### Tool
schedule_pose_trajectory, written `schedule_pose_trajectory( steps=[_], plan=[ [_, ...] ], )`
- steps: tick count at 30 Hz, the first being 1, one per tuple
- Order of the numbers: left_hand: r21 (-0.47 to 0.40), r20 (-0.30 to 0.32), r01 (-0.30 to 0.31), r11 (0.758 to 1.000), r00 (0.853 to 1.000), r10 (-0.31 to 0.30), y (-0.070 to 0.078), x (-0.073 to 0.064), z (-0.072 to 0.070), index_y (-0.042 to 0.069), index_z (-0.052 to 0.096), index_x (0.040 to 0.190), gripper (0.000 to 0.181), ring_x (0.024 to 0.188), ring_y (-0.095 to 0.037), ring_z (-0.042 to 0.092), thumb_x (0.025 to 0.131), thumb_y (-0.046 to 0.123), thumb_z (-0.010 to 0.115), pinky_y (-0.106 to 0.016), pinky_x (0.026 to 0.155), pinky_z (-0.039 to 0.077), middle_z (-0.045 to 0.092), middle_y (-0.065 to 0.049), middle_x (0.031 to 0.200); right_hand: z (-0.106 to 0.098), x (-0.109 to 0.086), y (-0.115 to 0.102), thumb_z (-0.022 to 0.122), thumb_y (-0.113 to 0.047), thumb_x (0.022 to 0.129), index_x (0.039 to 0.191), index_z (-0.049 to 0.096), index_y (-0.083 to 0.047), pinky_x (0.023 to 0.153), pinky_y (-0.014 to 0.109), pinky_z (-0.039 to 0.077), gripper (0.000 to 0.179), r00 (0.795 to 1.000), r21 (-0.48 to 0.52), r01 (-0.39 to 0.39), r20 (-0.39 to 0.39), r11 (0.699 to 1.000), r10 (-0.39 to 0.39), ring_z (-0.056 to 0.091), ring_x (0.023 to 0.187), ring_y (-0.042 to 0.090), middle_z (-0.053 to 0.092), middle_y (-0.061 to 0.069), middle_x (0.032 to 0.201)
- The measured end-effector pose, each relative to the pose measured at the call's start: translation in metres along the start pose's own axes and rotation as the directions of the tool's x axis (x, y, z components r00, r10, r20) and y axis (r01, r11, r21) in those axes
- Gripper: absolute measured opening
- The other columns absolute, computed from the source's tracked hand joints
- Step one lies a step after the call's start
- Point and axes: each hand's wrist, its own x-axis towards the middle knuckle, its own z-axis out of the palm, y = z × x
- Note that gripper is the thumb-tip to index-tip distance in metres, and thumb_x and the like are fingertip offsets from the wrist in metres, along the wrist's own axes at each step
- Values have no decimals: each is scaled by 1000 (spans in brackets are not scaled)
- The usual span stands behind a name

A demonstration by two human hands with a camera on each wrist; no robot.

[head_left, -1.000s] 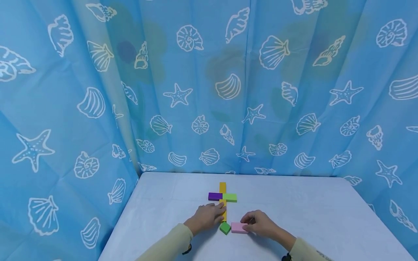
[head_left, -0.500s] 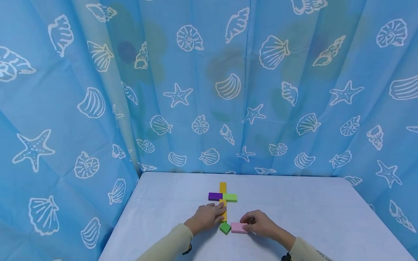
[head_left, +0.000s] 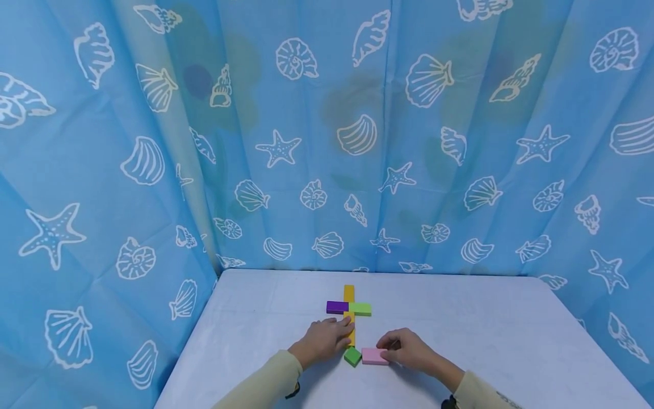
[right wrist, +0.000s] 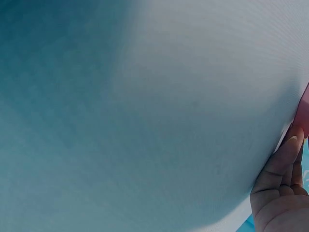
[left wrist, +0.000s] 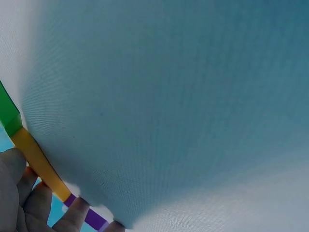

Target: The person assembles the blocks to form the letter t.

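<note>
My left hand (head_left: 321, 339) rests its fingertips on the lower yellow block (head_left: 349, 315), with the fingers fairly straight. In the left wrist view the same hand lies along that yellow block (left wrist: 41, 164). At the block's near end sits a green block (head_left: 352, 357), turned cornerwise. To its right lies a pink block (head_left: 373, 356), whose right end my right hand (head_left: 409, 351) pinches between thumb and fingers. A purple block (head_left: 337, 307) and a light green block (head_left: 360, 309) form a crossbar, with another yellow block (head_left: 349, 293) standing out beyond them.
A white-covered table (head_left: 460, 318) bears the blocks, which lie flat on it. Blue curtains (head_left: 317, 102) with white shell and starfish prints hang behind the table and at its sides.
</note>
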Motion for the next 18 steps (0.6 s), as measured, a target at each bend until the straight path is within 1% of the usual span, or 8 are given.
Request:
schedule_pose_trajectory(
  steps=[18],
  plan=[
    [-10, 3, 4, 1000, 1000, -4, 1, 0, -2, 32, 48, 146, 48, 137, -25, 49, 100, 44, 54, -58, 107, 43, 43, 14, 154, 0, -1, -1, 74, -11, 86, 101, 74, -11, 71, 29, 51, 14, 1000, 0, -17, -6, 1000, 17, 56, 77, 15, 67, -1, 87]
  ],
)
